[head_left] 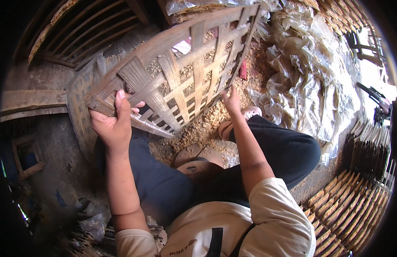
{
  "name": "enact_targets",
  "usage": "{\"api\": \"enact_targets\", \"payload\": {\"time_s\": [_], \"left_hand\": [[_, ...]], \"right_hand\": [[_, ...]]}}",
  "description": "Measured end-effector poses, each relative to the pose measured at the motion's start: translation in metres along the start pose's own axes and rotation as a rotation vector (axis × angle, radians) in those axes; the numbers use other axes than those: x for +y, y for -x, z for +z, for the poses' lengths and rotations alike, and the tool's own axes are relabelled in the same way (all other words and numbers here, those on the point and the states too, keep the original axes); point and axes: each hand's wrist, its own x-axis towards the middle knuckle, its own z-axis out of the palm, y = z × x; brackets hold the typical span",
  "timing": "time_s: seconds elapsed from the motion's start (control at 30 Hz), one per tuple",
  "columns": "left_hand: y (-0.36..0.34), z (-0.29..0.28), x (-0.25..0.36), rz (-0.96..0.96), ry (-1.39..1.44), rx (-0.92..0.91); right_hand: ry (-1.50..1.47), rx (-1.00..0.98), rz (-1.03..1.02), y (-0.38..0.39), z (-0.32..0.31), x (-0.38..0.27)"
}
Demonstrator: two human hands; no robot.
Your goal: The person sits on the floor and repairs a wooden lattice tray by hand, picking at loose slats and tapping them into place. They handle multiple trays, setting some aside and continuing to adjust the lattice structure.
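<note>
A woven bamboo lattice panel point(197, 60) with a wooden frame is tilted up in front of me, held off the floor. My left hand point(113, 124) is closed round its near left corner, the thumb lying on the upper face. At the panel's lower right edge, my right hand point(233, 102) pinches the frame with its fingers partly hidden. Through the gaps in the weave I see brown crumbly bits point(215, 121) spread over the floor.
Crumpled clear plastic sheets point(309, 77) lie in a heap to the right. Another woven panel point(81, 100) leans at the left by a wooden beam point(33, 100). Slatted racks point(352, 210) fill the lower right. Between my legs are round brown pieces point(198, 168).
</note>
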Motion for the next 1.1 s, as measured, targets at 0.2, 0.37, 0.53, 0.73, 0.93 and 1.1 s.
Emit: {"api": "enact_targets", "payload": {"time_s": [0.2, 0.37, 0.53, 0.73, 0.93, 1.1], "left_hand": [[-0.010, 0.000, 0.000, -0.095, -0.053, 0.126], [-0.019, -0.004, -0.006, -0.092, -0.112, 0.165], [-0.030, -0.002, -0.011, -0.113, -0.163, 0.177], [-0.042, 0.001, -0.012, -0.160, -0.243, 0.234], [-0.051, 0.002, -0.015, -0.189, -0.348, 0.269], [-0.055, 0.009, -0.016, -0.185, -0.373, 0.309]], "right_hand": [[0.264, -0.109, 0.206, 0.055, 0.045, 0.037], [-0.115, 0.003, 0.267, 0.028, 0.044, 0.013], [-0.252, 0.171, 0.358, -0.006, 0.040, 0.020], [-0.094, 0.058, 0.147, -0.015, 0.043, 0.040], [-0.120, 0.026, 0.168, -0.021, 0.047, 0.041], [0.096, -0.017, 0.054, -0.029, 0.044, 0.042]]}}
